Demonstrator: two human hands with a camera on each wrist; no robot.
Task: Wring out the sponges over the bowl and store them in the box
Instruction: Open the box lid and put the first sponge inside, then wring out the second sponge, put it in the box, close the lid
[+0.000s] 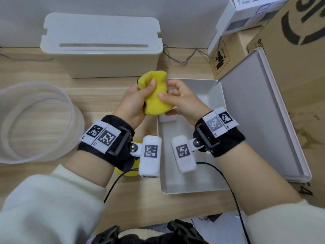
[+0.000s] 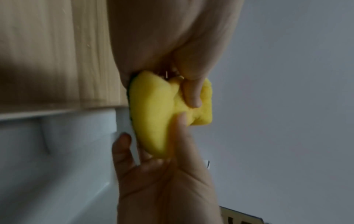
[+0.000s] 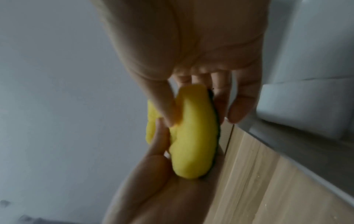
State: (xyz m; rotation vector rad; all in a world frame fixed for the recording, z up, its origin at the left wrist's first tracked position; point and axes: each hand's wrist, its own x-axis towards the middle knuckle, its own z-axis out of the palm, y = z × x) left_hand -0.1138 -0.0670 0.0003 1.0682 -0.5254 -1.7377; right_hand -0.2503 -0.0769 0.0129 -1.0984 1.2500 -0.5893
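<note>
Both hands hold one yellow sponge [image 1: 155, 95] with a dark green backing, raised above the table by the far left corner of the open grey box [image 1: 190, 189]. My left hand [image 1: 140, 97] grips its upper part, and the thumb [image 2: 191, 94] presses a dent into the foam [image 2: 153, 115]. My right hand [image 1: 173, 95] pinches the lower part between thumb [image 3: 164, 109] and fingers, squashing the sponge [image 3: 193, 136]. A second yellow sponge [image 1: 131, 171] lies on the table beside the box, mostly hidden under my left wrist. The clear round bowl [image 1: 10, 95] stands apart at the far left.
The box lid [image 1: 260, 111] lies open to the right. A small white block [image 1: 167, 119] sits inside the box. A white lidded container [image 1: 100, 55] stands at the back, cardboard boxes [image 1: 290, 50] at the right. Thin cables run along the back edge and from my wrists.
</note>
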